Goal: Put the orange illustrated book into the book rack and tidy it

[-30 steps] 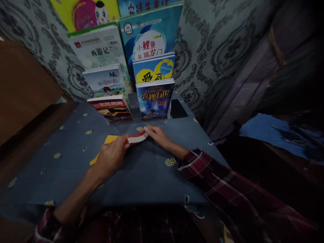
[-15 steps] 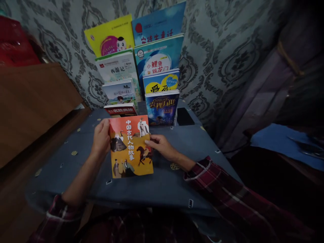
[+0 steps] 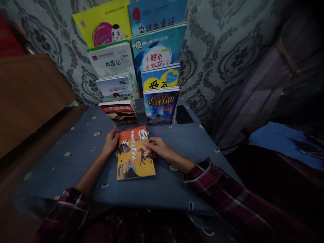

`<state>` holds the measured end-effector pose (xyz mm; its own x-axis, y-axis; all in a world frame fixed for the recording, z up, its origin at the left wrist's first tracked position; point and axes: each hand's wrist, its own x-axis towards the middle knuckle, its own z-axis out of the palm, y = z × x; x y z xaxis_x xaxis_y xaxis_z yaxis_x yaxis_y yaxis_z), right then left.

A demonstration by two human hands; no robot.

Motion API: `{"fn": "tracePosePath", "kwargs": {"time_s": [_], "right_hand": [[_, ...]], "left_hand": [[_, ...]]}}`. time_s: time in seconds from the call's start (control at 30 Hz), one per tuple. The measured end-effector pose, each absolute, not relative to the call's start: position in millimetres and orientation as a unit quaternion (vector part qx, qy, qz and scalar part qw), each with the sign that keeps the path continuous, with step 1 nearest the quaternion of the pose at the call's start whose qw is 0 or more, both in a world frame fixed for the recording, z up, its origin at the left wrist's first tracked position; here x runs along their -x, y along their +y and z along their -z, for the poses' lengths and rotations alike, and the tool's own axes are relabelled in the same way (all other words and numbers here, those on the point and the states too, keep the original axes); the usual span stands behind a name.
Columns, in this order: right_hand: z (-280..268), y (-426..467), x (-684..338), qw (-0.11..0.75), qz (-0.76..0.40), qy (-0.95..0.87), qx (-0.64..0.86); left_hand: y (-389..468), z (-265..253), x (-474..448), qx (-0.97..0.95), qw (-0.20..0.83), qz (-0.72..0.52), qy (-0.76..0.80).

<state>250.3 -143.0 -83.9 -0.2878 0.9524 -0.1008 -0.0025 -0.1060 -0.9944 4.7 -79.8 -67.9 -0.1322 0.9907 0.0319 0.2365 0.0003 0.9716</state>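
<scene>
An orange and yellow paperback book (image 3: 135,157) with white Chinese characters and painted figures lies face up, low over the table or on it. My left hand (image 3: 112,140) grips its upper left edge, fingers partly under the cover. At the right edge, my right hand (image 3: 158,147) pinches the book, thumb on the cover and fingers beneath. Just beyond stand two columns of upright books, with a red-topped book (image 3: 120,113) in front on the left and a dark blue book (image 3: 161,105) in front on the right.
Behind these, a yellow book (image 3: 101,25) and a blue book (image 3: 157,15) rise against the patterned wall. A black flat object (image 3: 184,114) lies right of the stack. The table (image 3: 197,182) has a blue-grey cloth. A wooden cabinet (image 3: 30,98) stands left; blue cloth (image 3: 286,141) lies right.
The orange book has come down toward the tabletop, flatter and slightly right, with my left hand moving along. The red-topped book behind it is now uncovered. The view has shifted slightly.
</scene>
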Motion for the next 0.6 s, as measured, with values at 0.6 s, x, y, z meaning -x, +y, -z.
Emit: {"fn": "tracePosePath", "kwargs": {"time_s": [0.6], "right_hand": [[63, -124, -197, 0.269, -0.102, -0.902, 0.323]], "left_hand": [[-96, 75, 3, -0.801, 0.086, -0.317, 0.501]]}}
